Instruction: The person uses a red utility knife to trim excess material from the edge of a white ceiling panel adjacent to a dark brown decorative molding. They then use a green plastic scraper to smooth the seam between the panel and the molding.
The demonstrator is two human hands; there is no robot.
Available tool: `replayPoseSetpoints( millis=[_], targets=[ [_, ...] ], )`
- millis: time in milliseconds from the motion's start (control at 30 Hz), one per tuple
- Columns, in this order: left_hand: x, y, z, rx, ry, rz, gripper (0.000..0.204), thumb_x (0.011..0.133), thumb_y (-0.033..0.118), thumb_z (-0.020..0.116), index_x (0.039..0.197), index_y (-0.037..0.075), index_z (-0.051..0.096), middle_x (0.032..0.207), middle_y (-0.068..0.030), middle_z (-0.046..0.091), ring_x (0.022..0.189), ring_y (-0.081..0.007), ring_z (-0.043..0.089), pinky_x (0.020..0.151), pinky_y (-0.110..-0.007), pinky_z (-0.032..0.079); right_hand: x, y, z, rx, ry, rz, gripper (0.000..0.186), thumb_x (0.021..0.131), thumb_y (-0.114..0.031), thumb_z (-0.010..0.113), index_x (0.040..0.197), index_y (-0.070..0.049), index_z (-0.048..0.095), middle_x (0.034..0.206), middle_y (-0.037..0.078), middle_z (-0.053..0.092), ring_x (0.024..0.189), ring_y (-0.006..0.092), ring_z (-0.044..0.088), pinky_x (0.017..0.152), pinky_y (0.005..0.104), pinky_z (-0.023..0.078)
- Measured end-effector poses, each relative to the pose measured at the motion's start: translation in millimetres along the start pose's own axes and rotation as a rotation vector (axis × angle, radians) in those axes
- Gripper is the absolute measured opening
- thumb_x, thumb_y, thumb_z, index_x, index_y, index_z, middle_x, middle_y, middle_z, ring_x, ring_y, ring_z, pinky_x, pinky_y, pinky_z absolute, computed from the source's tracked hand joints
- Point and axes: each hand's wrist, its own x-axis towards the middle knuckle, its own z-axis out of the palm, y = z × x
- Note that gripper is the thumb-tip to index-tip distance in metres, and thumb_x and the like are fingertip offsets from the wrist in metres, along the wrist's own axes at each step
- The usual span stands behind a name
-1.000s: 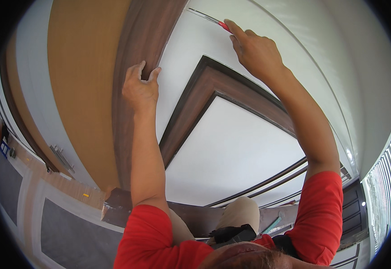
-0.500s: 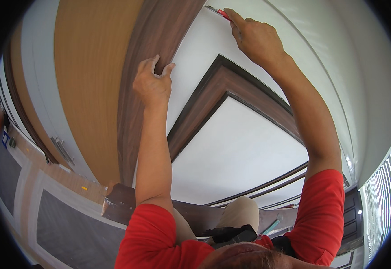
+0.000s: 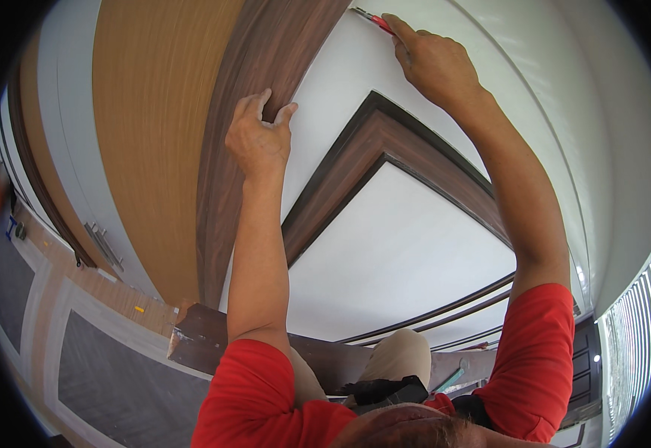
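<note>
The person's right hand (image 3: 441, 69) grips a slim red-handled tool with a metal tip (image 3: 380, 24), pointing up-left beside a dark brown wood-grain board (image 3: 273, 52). Below, the left hand (image 3: 258, 138), thumb and fingers parted, rests along that board's right edge.

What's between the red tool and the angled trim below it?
In the head view, only bare white surface lies between the red tool and the angled trim.
</note>
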Motion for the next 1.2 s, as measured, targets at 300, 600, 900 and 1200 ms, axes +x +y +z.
replayPoseSetpoints(
  millis=[300,600,900,1200],
  targets=[
    [-0.6,1.4,1.1,0.002,-0.007,-0.011,0.049,0.073,0.033,0.092,0.109,0.003,0.078,0.111,-0.0108,0.074,0.097,-0.0315,0.072,0.084,-0.041,0.057,-0.3,3.7,8.6,-0.014,-0.023,0.028,0.046,0.104,-0.023,0.055,0.150,-0.017,0.049,0.094,0.016,0.073,0.075,0.0333,0.072,0.069,0.0451,0.060],
    [-1.2,1.1,3.3,-0.007,0.025,0.020,0.049,0.073,0.031,0.092,0.109,0.001,0.078,0.111,-0.0132,0.075,0.098,-0.0328,0.072,0.085,-0.040,0.057,3.3,-6.7,-14.3,0.021,-0.118,0.034,0.049,0.100,-0.008,0.048,0.149,-0.005,0.051,0.071,0.017,0.068,0.059,0.0321,0.067,0.058,0.0459,0.055],
    [-0.1,-3.7,4.9,-0.001,0.031,0.010,0.049,0.074,0.031,0.092,0.109,0.001,0.078,0.113,-0.0121,0.075,0.096,-0.0289,0.073,0.085,-0.038,0.057,13.4,-22.5,-33.6,-0.038,-0.207,0.000,0.055,0.093,0.000,0.050,0.148,-0.001,0.049,0.081,0.018,0.072,0.073,0.0347,0.072,0.067,0.0464,0.058],
    [-0.1,-1.2,3.2,0.002,-0.013,-0.015,0.048,0.073,0.031,0.092,0.110,0.003,0.078,0.114,-0.0091,0.075,0.099,-0.0277,0.073,0.085,-0.038,0.057,-21.7,-8.0,-32.9,-0.219,-0.252,0.093,0.049,0.101,-0.013,0.055,0.150,-0.015,0.049,0.079,0.016,0.071,0.068,0.0329,0.070,0.063,0.0459,0.057]
  ],
)
